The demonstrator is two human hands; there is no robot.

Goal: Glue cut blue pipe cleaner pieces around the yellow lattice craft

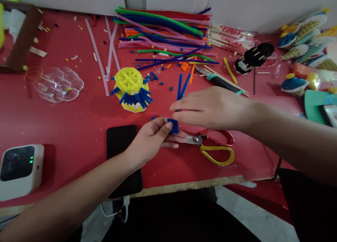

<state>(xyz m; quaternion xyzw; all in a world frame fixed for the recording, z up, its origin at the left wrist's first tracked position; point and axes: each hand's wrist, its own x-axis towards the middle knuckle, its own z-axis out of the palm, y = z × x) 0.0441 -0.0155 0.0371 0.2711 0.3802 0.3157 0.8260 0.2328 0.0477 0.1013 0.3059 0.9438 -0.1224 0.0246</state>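
My left hand (158, 131) is closed on a small piece of folded blue pipe cleaner (173, 126), pinched between thumb and fingers. Just above it, my right hand (202, 106) has its fingers together over two blue pipe cleaner lengths (179, 85) that stick out past the fingertips; its thumb is hidden. Beside the left fingertips lie scissors (197, 140) with one red and one yellow handle. Farther back stands a yellow pipe cleaner wheel shape (129, 81) with a fringe of short blue pieces (135, 98).
Many coloured pipe cleaners (163, 27) are piled at the back. A utility knife (223, 83) and a black figure (254, 57) are at right. A phone (122, 140), white device (22, 170) and clear flower-shaped tray (59, 85) sit left. Blue scraps (154, 76) are scattered about.
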